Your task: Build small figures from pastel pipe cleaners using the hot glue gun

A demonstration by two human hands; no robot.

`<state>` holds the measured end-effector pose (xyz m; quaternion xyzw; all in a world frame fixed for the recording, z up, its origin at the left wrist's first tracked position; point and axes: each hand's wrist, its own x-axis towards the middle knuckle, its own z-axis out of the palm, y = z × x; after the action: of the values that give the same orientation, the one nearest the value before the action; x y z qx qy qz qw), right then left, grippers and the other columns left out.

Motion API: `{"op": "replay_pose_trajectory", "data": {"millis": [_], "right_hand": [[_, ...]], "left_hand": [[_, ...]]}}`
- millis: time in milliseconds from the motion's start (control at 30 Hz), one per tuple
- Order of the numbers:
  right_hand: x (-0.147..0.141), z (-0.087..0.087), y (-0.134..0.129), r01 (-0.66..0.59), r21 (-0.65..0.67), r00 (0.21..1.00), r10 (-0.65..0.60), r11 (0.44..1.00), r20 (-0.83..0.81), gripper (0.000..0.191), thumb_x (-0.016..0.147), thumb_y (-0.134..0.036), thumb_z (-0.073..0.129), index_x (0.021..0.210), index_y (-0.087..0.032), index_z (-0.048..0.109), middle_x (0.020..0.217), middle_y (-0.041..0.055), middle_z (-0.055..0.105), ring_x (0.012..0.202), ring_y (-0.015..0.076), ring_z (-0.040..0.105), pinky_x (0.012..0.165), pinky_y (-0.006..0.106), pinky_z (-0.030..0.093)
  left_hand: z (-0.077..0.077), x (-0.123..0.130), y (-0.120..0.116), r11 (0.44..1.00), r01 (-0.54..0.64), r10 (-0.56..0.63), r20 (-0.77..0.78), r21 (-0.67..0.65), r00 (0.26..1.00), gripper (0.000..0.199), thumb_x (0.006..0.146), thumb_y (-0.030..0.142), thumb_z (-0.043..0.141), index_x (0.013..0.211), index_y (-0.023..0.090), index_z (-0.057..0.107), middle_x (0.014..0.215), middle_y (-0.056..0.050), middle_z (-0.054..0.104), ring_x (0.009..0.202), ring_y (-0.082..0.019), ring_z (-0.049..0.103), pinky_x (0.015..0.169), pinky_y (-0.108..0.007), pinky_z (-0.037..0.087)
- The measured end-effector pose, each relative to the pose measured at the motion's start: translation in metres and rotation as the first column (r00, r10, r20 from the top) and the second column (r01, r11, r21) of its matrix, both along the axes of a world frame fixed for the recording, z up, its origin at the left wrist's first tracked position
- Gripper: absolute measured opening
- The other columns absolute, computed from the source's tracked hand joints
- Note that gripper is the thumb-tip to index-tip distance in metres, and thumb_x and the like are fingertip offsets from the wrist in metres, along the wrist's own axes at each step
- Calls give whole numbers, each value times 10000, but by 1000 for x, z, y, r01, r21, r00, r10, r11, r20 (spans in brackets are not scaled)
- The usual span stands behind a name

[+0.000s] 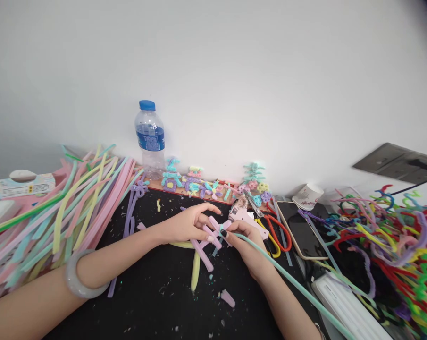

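Pink strips [216,242] sit at the frame's centre, pinched between the fingers of 2 hands, left hand [185,223] and right hand [251,254]. Mint strip [294,277] runs from the right fingers to the lower right, above the black table [146,288].

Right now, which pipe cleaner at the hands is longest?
The mint-green pipe cleaner, running from the right hand past the wrist toward the picture's bottom edge; the pink pieces are far shorter.
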<state>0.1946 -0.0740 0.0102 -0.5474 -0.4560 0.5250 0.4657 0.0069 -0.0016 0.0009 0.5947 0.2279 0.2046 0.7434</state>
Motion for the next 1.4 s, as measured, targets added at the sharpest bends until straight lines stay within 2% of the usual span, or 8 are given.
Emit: {"op": "replay_pose_trajectory", "data": {"millis": [333, 600, 800, 967, 1067, 1200, 1400], "right_hand": [[0, 1, -1, -1, 1, 1000, 1, 1000, 7, 235, 599, -273, 796, 671, -147, 611, 610, -29, 600, 552, 84, 465, 531, 207, 333], [1, 4, -2, 26, -6, 999, -26, 1000, 30, 247, 594, -311, 797, 686, -152, 631, 641, -14, 616, 576, 104, 499, 554, 225, 364], [-2, 4, -3, 18, -17, 1000, -18, 1000, 3, 242, 595, -299, 799, 685, -145, 635, 638, -13, 619, 571, 94, 488, 548, 217, 358], [0, 3, -2, 32, -6, 999, -32, 999, 4, 256, 584, -317, 804, 686, -145, 644, 637, -7, 620, 561, 99, 490, 536, 223, 357], [2, 4, -2, 40, 9, 999, -40, 999, 12, 274, 574, -336, 812, 691, -145, 654, 652, 3, 631, 564, 105, 505, 535, 227, 365], [2, 5, -3, 40, 27, 999, -41, 999, 35, 291, 576, -373, 810, 684, -154, 651, 647, 6, 628, 557, 116, 517, 524, 236, 379], [2, 2, -3, 4, 49, 999, -6, 999, 41, 258, 583, -338, 812, 681, -156, 656, 636, -5, 618, 542, 101, 502, 504, 219, 366]], "left_hand": [[5, 1, -2, 999, -34, 32, -72, -28, 997, 560, 667, 113, 712, 1149, 196, 439, 923, -56, 676, 830, -209, 672, 688, -296, 484], [2, 1, 0, 998, -51, 57, -152, 40, 987, 551, 650, 163, 734, 1127, 198, 461, 773, -14, 683, 692, -181, 646, 625, -291, 478], [5, 2, -5, 995, -77, 87, -162, 65, 983, 525, 657, 137, 702, 1120, 195, 462, 756, -6, 672, 668, -161, 622, 585, -257, 456], [8, 3, -4, 995, -68, 79, -174, 72, 982, 520, 656, 140, 700, 1132, 172, 491, 819, -25, 675, 696, -159, 629, 599, -252, 455], [10, 4, -4, 994, -52, 69, -169, 101, 983, 432, 671, 186, 712, 1073, 161, 556, 840, -33, 680, 732, -167, 641, 630, -258, 472], [15, 5, -6, 985, -44, 71, -160, 166, 985, 231, 725, 292, 687, 890, 140, 634, 833, -68, 720, 786, -204, 668, 681, -279, 484], [24, 7, -15, 968, -117, 163, -198, 224, 967, 182, 755, 318, 649, 772, 137, 647, 752, -69, 739, 757, -219, 674, 643, -272, 473]]}}
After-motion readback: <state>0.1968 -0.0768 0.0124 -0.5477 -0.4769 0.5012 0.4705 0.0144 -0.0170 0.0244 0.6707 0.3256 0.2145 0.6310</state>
